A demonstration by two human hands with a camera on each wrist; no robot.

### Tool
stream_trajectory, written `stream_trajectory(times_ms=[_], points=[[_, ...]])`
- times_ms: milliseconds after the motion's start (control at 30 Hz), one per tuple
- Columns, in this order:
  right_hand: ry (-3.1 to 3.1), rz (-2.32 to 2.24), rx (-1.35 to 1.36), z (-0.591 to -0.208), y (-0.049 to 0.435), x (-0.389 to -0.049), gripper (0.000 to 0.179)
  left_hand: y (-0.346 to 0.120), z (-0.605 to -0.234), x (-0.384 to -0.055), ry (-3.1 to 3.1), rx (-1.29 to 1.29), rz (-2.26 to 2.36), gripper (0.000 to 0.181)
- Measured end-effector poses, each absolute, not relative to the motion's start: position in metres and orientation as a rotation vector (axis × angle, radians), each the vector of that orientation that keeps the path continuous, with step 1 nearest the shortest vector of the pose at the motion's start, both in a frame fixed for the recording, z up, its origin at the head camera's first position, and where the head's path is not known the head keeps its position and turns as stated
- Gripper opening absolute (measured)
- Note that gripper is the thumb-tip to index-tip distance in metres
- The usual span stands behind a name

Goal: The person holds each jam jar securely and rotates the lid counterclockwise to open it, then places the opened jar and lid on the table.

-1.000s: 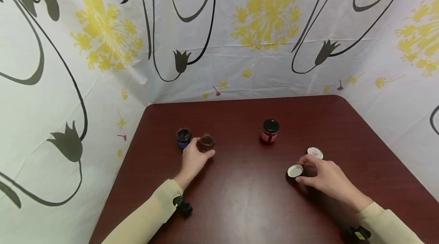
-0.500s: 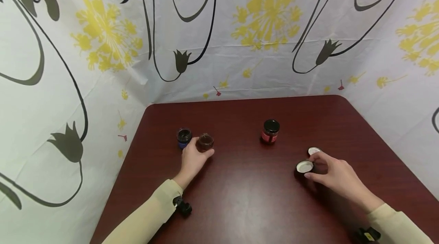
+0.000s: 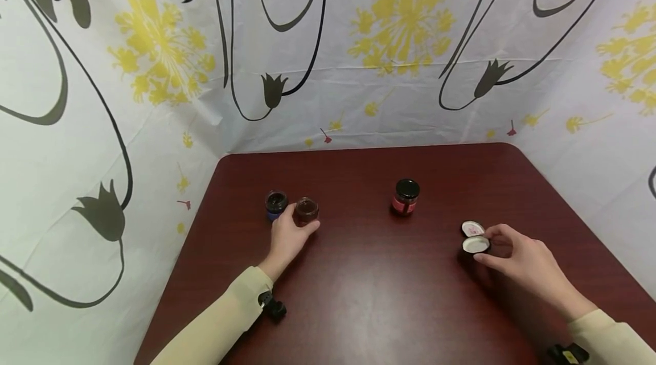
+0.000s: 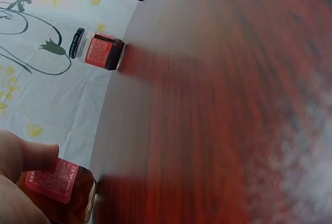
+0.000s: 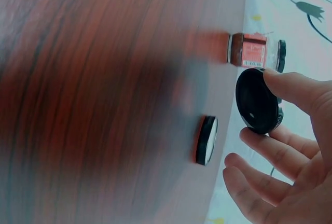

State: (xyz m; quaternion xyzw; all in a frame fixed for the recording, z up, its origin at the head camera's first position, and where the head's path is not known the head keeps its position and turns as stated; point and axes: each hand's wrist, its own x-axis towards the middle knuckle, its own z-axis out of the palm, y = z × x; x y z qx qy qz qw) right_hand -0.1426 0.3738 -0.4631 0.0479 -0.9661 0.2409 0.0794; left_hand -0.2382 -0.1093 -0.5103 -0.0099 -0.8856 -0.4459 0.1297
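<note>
Two holds: steady uncapped jar [image 3: 307, 210] gripped in left hand [image 3: 288, 240]; ease lid [image 3: 475, 245] pinched in right hand [image 3: 530, 262] down level.

Red-brown table [image 3: 369, 296], lower frame: blue-labelled jar [image 3: 277, 204], open red-labelled jar [image 3: 307, 209] stood centre-left, lidded jar [image 3: 406, 196] centre-right; upturned lid [image 3: 471, 228] lay right.

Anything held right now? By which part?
Left hand holds the open red-labelled jar by its sides; right hand pinches a black lid by its rim.
</note>
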Motion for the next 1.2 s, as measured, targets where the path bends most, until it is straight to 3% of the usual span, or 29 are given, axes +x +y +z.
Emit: stream_trajectory(times_ms=[867,1200], points=[[-2.859,0.627,0.031,-0.466,0.405,-0.141,0.050,-0.110,-0.515,-0.244,-2.602,-0.021,-1.278,0.059],[-2.914,0.620,-0.051,-0.472,0.416,-0.138,0.057,-0.110,-0.515,-0.245,-2.602,-0.031,-1.273,0.059]])
